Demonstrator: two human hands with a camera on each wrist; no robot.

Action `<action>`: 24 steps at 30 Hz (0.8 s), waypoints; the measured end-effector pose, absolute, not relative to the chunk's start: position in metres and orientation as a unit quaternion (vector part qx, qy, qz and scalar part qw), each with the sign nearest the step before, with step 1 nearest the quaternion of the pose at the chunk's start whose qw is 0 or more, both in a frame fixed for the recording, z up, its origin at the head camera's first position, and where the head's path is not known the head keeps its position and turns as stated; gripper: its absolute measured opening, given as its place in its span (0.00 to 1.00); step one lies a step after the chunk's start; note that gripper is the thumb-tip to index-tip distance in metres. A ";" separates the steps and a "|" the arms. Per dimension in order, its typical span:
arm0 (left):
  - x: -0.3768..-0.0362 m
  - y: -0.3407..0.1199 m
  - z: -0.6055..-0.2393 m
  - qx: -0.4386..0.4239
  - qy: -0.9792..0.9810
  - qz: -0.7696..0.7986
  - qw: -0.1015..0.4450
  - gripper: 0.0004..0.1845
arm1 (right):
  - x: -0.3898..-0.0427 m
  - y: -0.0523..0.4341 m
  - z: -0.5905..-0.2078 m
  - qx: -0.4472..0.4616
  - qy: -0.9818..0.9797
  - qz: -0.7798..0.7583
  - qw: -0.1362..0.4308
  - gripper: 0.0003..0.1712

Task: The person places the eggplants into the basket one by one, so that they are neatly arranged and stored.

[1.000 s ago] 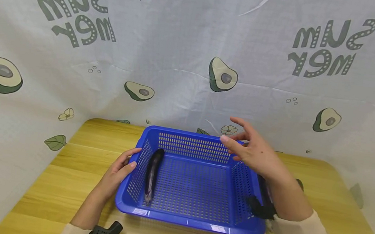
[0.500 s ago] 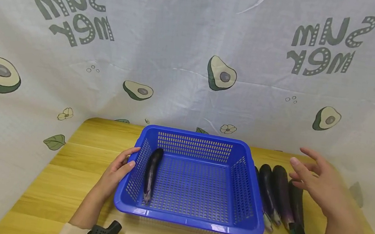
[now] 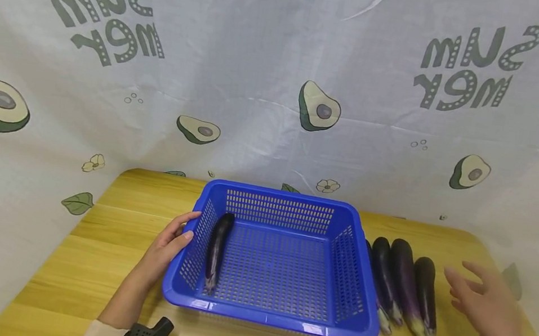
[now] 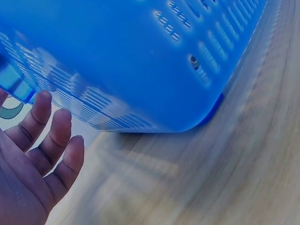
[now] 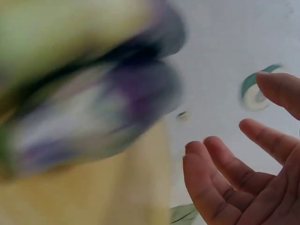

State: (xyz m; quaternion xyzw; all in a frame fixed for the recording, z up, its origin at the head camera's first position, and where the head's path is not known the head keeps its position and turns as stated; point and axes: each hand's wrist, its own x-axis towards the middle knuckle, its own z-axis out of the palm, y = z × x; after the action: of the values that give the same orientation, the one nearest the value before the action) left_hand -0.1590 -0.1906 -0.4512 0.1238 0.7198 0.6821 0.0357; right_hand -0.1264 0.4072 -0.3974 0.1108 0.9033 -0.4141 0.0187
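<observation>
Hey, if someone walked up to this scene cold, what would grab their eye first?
The bright blue perforated plastic basket at the middle of the wooden table, with one long dark purple eggplant lying along its left inside wall. The left hand rests on the basket's left rim. Right of the basket lies a row of purple eggplants, the open right hand beside them.

The right hand (image 3: 488,307) has swung from over the basket (image 3: 269,318) — apparently lower now — beside the eggplants (image 3: 404,288).

Left hand (image 4: 28,164) fingers straight, beside blue basket (image 4: 126,61) wall; wooden table (image 4: 225,178) below.
</observation>
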 end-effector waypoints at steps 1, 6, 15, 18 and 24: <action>-0.159 -0.190 -0.451 0.124 0.719 0.682 0.038 0.25 | -0.126 0.410 -0.401 0.115 0.907 -0.404 0.034 0.48; -0.160 -0.189 -0.452 0.122 0.714 0.688 0.043 0.25 | -0.129 0.413 -0.414 0.118 0.918 -0.366 0.095 0.51; -0.160 -0.191 -0.450 0.120 0.714 0.689 0.040 0.25 | -0.136 0.396 -0.415 0.106 0.918 -0.372 0.089 0.49; -0.159 -0.191 -0.450 0.121 0.715 0.687 0.040 0.25 | -0.137 0.393 -0.414 0.103 0.930 -0.343 0.087 0.49; -0.159 -0.190 -0.451 0.126 0.714 0.687 0.040 0.25 | -0.138 0.392 -0.416 0.105 0.939 -0.313 0.093 0.49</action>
State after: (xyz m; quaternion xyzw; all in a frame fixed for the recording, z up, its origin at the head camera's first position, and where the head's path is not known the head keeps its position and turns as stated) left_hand -0.1592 -0.1903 -0.4506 0.1262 0.7144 0.6871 0.0397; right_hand -0.1384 0.3924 -0.4160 0.1053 0.9394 -0.3129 0.0926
